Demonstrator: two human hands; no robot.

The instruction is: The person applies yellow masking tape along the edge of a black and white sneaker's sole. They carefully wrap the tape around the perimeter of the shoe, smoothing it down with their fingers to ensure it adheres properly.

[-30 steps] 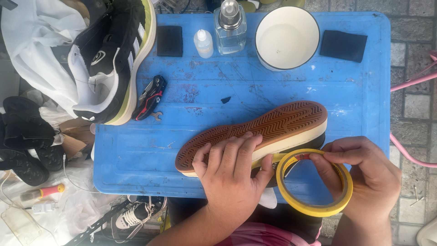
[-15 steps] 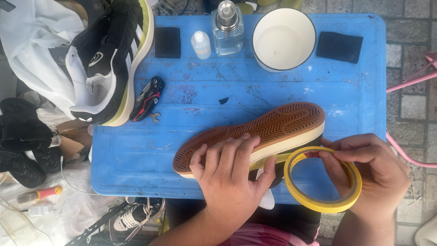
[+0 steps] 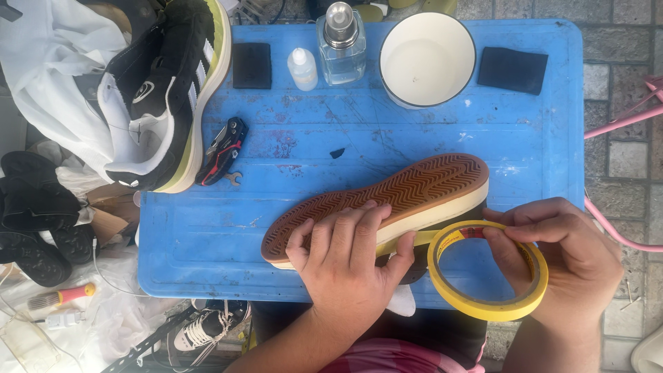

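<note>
A shoe [image 3: 407, 190] lies on its side on the blue plastic table [image 3: 414, 131], brown ribbed sole facing up, cream sidewall toward me. My left hand [image 3: 345, 266] presses down on the sole's near edge, thumb against the sidewall. My right hand [image 3: 559, 259] grips a yellow roll of masking tape [image 3: 487, 276] at the shoe's heel end. A short strip of tape runs from the roll onto the cream sidewall under my left thumb.
A white bowl [image 3: 427, 59], glass spray bottle [image 3: 340, 43], small white dropper bottle [image 3: 302, 68] and two dark sponges [image 3: 251, 65] line the table's far edge. A black-and-white sneaker [image 3: 166, 97] and folding multitool [image 3: 222, 148] lie at left. Pink metal frame [image 3: 621, 124] at right.
My right hand has drawn the tape roll a little further right and down, lengthening the strip along the sidewall. My left hand and the shoe stay put.
</note>
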